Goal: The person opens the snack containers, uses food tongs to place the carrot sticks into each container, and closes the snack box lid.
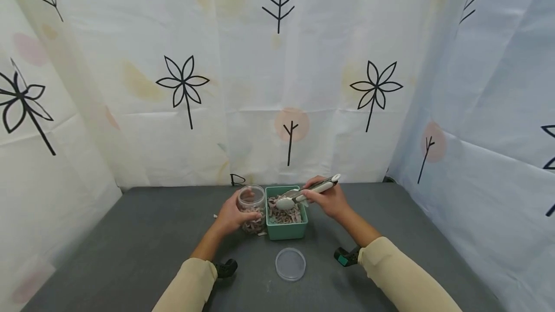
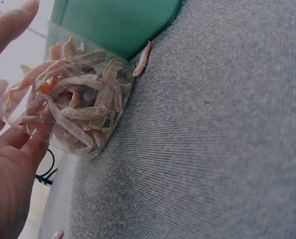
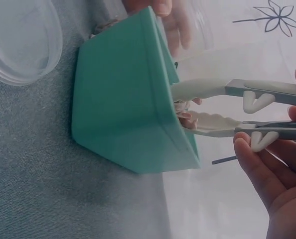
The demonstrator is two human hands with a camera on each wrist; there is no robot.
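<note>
My left hand (image 1: 232, 215) holds a clear jar (image 1: 252, 197) upright on the table, its fingers and thumb around the wall. Pale, dusty dried strips (image 2: 83, 104) fill the lower part of the jar. Right beside it stands a green rectangular container (image 1: 287, 231) with more such strips (image 1: 284, 213) inside. My right hand (image 1: 327, 201) grips white and grey tongs (image 3: 267, 89) by the handles. The heads of the tongs dip into the green container, a gap between them, with strips around and between them in the right wrist view.
A round clear lid (image 1: 290, 264) lies on the grey table (image 1: 143, 249) in front of the container. One loose strip (image 2: 142, 59) lies beside the jar's base, and another piece (image 2: 58, 234) farther off. A patterned curtain (image 1: 243, 138) hangs behind the table.
</note>
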